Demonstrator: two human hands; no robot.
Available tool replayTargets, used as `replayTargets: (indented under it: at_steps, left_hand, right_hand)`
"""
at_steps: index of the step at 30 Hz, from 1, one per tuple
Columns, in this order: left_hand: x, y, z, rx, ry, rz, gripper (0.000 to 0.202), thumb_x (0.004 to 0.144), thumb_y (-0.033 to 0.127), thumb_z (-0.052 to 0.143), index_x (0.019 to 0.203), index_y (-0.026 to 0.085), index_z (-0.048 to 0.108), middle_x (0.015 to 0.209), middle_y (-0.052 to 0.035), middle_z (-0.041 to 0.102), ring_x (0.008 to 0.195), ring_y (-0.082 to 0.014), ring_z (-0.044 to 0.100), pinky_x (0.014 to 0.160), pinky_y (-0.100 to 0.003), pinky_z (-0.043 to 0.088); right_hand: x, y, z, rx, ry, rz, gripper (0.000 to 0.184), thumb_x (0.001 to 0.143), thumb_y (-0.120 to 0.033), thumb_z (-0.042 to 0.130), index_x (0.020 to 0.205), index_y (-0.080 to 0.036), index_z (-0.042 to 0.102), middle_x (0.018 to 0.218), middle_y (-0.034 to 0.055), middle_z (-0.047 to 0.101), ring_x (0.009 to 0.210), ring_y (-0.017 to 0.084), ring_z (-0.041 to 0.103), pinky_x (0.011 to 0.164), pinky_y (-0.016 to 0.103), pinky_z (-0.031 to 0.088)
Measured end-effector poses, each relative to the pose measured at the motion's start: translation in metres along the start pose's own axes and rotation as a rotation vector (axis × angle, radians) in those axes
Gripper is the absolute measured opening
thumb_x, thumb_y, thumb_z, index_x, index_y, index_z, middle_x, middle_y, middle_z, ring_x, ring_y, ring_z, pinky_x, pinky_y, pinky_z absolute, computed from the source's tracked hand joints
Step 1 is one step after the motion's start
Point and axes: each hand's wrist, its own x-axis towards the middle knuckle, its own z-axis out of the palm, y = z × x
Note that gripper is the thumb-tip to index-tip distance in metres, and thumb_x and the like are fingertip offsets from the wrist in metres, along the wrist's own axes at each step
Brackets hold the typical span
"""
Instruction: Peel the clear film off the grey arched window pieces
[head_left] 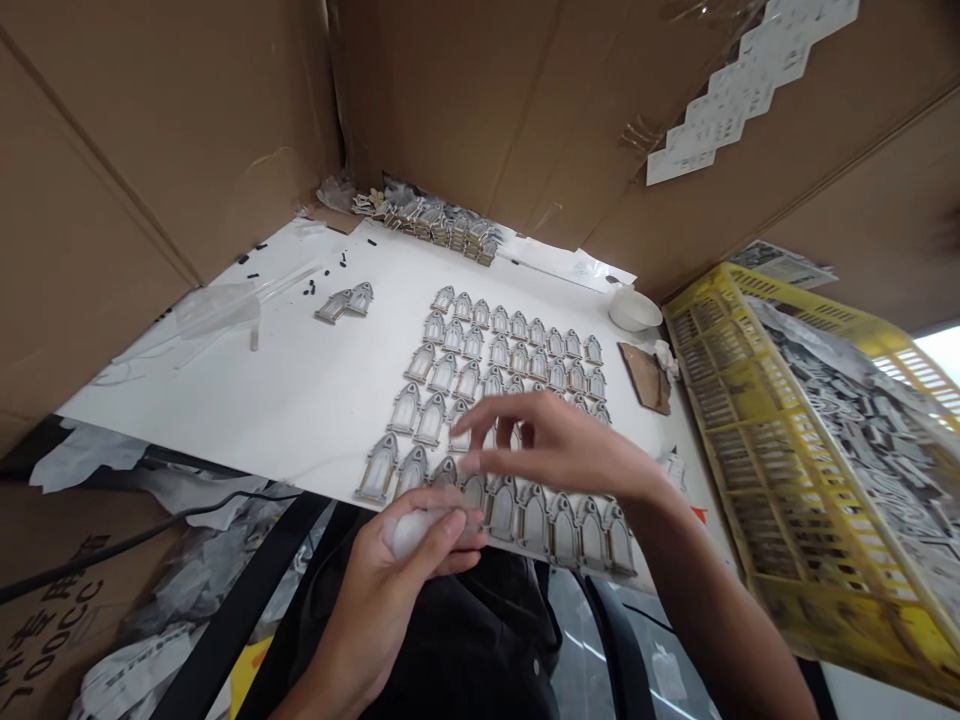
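My left hand (pixel 409 570), at the table's front edge, is closed round a pale, translucent piece (pixel 411 532), perhaps thin film; the fingers partly cover it. My right hand (pixel 536 440) hovers over the rows, fingers curved and thumb a little apart from the index finger, slightly blurred. I can make out nothing held in it. Beneath it lie several rows of small grey arched window-shaped pieces (pixel 381 468) with pale panes and brownish edges. My hands hide some of the middle and front ones. Two more arched pieces (pixel 345 302) lie apart at the left.
Stacked pieces (pixel 442 225) line the back of the white table (pixel 300 390). At the right, a yellow crate (pixel 720 450) holds many grey parts, beside a white bowl (pixel 634 309) and a brown cardboard scrap (pixel 646 378). Clear plastic (pixel 217 310) lies left. Cardboard walls (pixel 450 100) enclose the table.
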Motion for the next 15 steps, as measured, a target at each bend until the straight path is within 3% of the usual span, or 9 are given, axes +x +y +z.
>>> replayTargets:
  at_steps: [2, 5, 7, 11, 15]
  left_hand:
    - [-0.001, -0.001, 0.0, 0.022, -0.043, -0.005, 0.044, 0.085, 0.051, 0.098, 0.108, 0.017, 0.084, 0.102, -0.0103, 0.088, 0.092, -0.0251, 0.087, 0.079, -0.028, 0.072]
    - [-0.003, -0.003, 0.001, 0.045, -0.102, 0.001, 0.039, 0.085, 0.05, 0.097, 0.101, 0.017, 0.083, 0.099, -0.0093, 0.087, 0.089, -0.0253, 0.087, 0.074, -0.028, 0.072]
    - [-0.003, -0.004, 0.003, 0.056, -0.112, 0.01, 0.038, 0.086, 0.049, 0.098, 0.101, 0.017, 0.082, 0.1, -0.0091, 0.087, 0.089, -0.025, 0.087, 0.075, -0.028, 0.072]
    - [-0.004, -0.005, 0.007, 0.034, -0.069, 0.019, 0.042, 0.088, 0.051, 0.095, 0.111, 0.018, 0.082, 0.107, -0.0105, 0.089, 0.093, -0.0245, 0.087, 0.083, -0.029, 0.072]
    - [-0.007, -0.004, 0.008, -0.102, -0.047, -0.002, 0.046, 0.091, 0.052, 0.091, 0.121, 0.019, 0.083, 0.126, -0.0139, 0.087, 0.113, -0.0298, 0.086, 0.1, -0.033, 0.07]
  right_hand:
    - [-0.02, -0.013, 0.014, -0.018, -0.034, -0.017, 0.022, 0.101, -0.039, 0.085, 0.119, -0.029, 0.087, 0.105, -0.0008, 0.085, 0.083, 0.015, 0.074, 0.068, 0.027, 0.052]
    - [-0.041, -0.02, 0.031, -0.009, 0.028, 0.007, 0.013, 0.101, -0.026, 0.082, 0.112, -0.03, 0.087, 0.102, -0.0029, 0.085, 0.083, 0.014, 0.074, 0.067, 0.026, 0.052]
    - [-0.048, -0.016, 0.035, 0.009, 0.074, 0.034, 0.01, 0.101, -0.025, 0.081, 0.108, -0.029, 0.087, 0.101, -0.0024, 0.086, 0.081, 0.014, 0.074, 0.065, 0.026, 0.052]
    - [-0.042, 0.007, 0.02, -0.007, 0.262, 0.072, 0.016, 0.103, -0.041, 0.08, 0.105, -0.028, 0.088, 0.106, 0.0021, 0.087, 0.077, 0.016, 0.073, 0.064, 0.028, 0.054]
    - [-0.019, 0.042, -0.005, -0.038, 0.425, 0.13, 0.025, 0.099, -0.046, 0.079, 0.108, -0.024, 0.087, 0.113, 0.0066, 0.087, 0.068, 0.016, 0.074, 0.067, 0.033, 0.058]
